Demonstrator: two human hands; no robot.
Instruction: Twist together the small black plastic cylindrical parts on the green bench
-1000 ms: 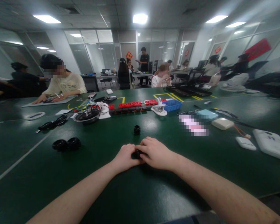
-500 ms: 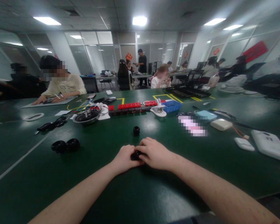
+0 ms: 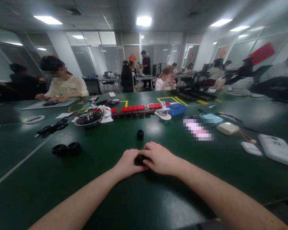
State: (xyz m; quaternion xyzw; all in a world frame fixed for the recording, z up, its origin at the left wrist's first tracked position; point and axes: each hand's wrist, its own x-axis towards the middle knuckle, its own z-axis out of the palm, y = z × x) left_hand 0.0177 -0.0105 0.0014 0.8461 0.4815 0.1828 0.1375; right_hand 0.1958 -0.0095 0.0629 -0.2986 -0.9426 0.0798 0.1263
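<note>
My left hand (image 3: 127, 163) and my right hand (image 3: 159, 158) meet in the middle of the green table (image 3: 105, 198). Between them they grip a black round piece (image 3: 139, 160), mostly covered by the fingers, so its exact kind stays hidden. Just beyond the fingertips stands a small black piece like a toy wheel (image 3: 140, 134), touched by neither hand. Off to the left, two larger black wheel-like pieces (image 3: 66, 149) lie side by side.
Farther back are a metal bowl (image 3: 88, 121), a row of red and black blocks (image 3: 133, 110), a white clip (image 3: 163, 113) and a blue basket (image 3: 176, 109). A white power bank (image 3: 228, 128) and a white case (image 3: 251, 148) lie right. A co-worker (image 3: 62, 83) sits across, left.
My hands stay almost still around the black piece. Across the table, the co-worker at left has shifted their hands and straightened a little.
</note>
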